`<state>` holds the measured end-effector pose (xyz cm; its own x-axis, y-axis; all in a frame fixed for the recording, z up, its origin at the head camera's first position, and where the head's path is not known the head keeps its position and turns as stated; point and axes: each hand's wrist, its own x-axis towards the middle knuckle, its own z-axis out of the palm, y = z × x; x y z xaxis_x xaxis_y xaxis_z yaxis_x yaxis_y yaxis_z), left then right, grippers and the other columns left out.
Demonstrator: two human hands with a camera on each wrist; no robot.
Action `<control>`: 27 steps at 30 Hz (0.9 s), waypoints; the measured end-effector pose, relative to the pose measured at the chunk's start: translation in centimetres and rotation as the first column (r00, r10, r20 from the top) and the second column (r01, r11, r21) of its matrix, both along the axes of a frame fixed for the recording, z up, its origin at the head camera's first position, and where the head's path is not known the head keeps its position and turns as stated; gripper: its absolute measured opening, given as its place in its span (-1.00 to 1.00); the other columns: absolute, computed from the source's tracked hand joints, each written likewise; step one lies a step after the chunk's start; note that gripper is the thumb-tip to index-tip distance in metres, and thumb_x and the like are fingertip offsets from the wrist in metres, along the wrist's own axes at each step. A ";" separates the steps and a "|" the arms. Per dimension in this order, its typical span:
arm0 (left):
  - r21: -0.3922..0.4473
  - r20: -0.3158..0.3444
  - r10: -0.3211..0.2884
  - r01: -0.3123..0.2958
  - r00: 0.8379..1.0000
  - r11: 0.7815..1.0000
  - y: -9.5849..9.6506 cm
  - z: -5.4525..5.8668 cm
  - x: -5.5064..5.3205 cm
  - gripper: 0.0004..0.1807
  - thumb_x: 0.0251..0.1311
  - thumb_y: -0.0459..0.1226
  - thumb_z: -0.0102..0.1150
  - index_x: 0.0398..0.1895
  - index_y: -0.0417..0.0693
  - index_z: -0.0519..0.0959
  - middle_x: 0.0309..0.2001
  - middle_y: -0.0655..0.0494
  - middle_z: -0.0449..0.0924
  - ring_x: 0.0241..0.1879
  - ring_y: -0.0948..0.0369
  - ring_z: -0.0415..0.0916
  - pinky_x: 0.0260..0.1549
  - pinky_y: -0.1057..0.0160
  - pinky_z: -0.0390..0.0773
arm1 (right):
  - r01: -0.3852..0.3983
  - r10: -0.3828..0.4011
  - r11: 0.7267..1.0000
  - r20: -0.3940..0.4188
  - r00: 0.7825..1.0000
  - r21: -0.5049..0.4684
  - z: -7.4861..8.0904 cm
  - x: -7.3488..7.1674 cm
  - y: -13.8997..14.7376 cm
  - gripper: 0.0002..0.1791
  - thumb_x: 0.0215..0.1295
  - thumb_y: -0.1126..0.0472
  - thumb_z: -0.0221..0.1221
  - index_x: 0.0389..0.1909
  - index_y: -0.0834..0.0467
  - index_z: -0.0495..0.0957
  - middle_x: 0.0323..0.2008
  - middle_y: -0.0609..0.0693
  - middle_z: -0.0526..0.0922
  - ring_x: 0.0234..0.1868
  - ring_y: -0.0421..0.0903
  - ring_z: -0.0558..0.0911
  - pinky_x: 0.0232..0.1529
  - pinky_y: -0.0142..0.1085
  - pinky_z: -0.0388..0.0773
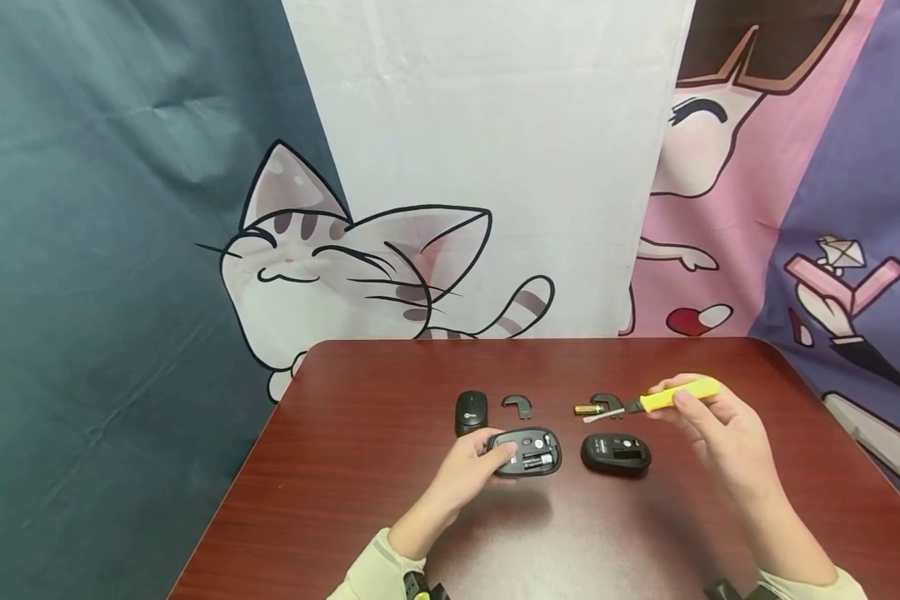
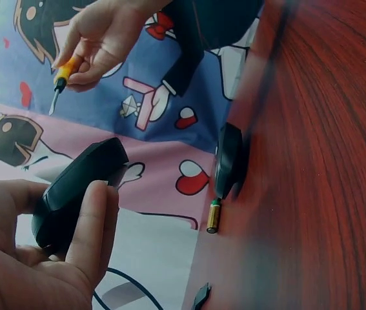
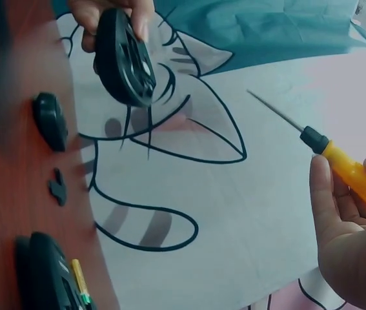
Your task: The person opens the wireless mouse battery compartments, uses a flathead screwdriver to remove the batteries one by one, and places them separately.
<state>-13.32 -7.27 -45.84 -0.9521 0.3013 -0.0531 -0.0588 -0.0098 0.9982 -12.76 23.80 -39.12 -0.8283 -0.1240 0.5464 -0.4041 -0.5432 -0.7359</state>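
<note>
My left hand [image 1: 461, 471] holds a black computer mouse [image 1: 549, 442] above the table, underside up, thumb across its end. Its battery compartment is uncovered, and a silvery battery [image 1: 537, 460] shows inside. In the left wrist view this mouse [image 2: 79, 184] sits between thumb and fingers. My right hand [image 1: 738, 442] grips the yellow handle of a screwdriver [image 1: 682, 395], whose metal shaft points left. The right wrist view shows the screwdriver [image 3: 350, 171] raised, its tip apart from the held mouse [image 3: 115, 64]. A second black mouse [image 1: 598, 451] lies underside up, its compartment uncovered.
Behind the second mouse lie a gold battery [image 1: 587, 410] and a black curved cover [image 1: 606, 400]. Another such cover [image 1: 523, 405] is farther left, beside a third black mouse [image 1: 471, 410] standing upright. A printed cloth [image 1: 495, 125] hangs behind the brown table [image 1: 330, 467].
</note>
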 end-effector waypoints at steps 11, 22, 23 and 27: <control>0.018 0.006 -0.021 0.021 1.000 1.000 0.3 -0.1 -0.1 -0.61 0.41 -0.30 0.17 0.11 -0.50 0.49 -0.11 -0.26 0.70 -0.23 0.15 0.72 -0.16 0.06 0.79 | 0.455 -0.450 0.634 -0.181 0.874 0.625 0.0 1.9 -2.4 -0.83 0.41 0.45 0.15 -0.03 0.26 0.55 -0.15 -0.13 0.74 -0.14 -0.34 0.69 -0.14 -0.60 0.64; 0.026 0.035 0.005 -0.006 0.999 1.000 0.6 -0.1 0.0 -0.65 0.41 -0.34 0.15 0.09 -0.49 0.47 -0.12 -0.23 0.69 -0.22 0.09 0.72 -0.22 0.13 0.80 | 0.580 -0.468 0.484 -0.366 0.805 0.656 -1.1 2.6 -4.8 -0.67 0.21 0.50 0.32 -0.10 0.08 0.60 -0.30 -0.10 0.74 -0.32 -0.35 0.70 -0.26 -0.65 0.62; 0.026 0.037 0.005 -0.006 0.999 1.000 0.6 -0.1 0.0 -0.65 0.42 -0.34 0.14 0.09 -0.49 0.47 -0.11 -0.23 0.69 -0.22 0.09 0.72 -0.21 0.13 0.80 | 0.583 -0.472 0.483 -0.366 0.802 0.653 -1.2 2.5 -5.0 -0.66 0.20 0.50 0.33 -0.10 0.08 0.60 -0.31 -0.08 0.74 -0.32 -0.36 0.70 -0.27 -0.66 0.61; 0.029 0.040 0.006 -0.007 0.999 1.000 0.7 -0.1 0.1 -0.65 0.42 -0.34 0.14 0.10 -0.49 0.46 -0.10 -0.22 0.68 -0.21 0.08 0.72 -0.21 0.14 0.80 | 0.605 -0.487 0.461 -0.385 0.784 0.649 -1.7 2.3 -5.4 -0.65 0.16 0.50 0.37 -0.11 0.08 0.61 -0.34 -0.04 0.73 -0.33 -0.42 0.67 -0.28 -0.68 0.60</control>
<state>-13.26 -6.61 -45.91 -0.9512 0.2972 -0.0829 -0.0988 -0.0390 0.9943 -10.46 18.44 -40.82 -0.8004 -0.0588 0.5966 -0.5432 0.4922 -0.6802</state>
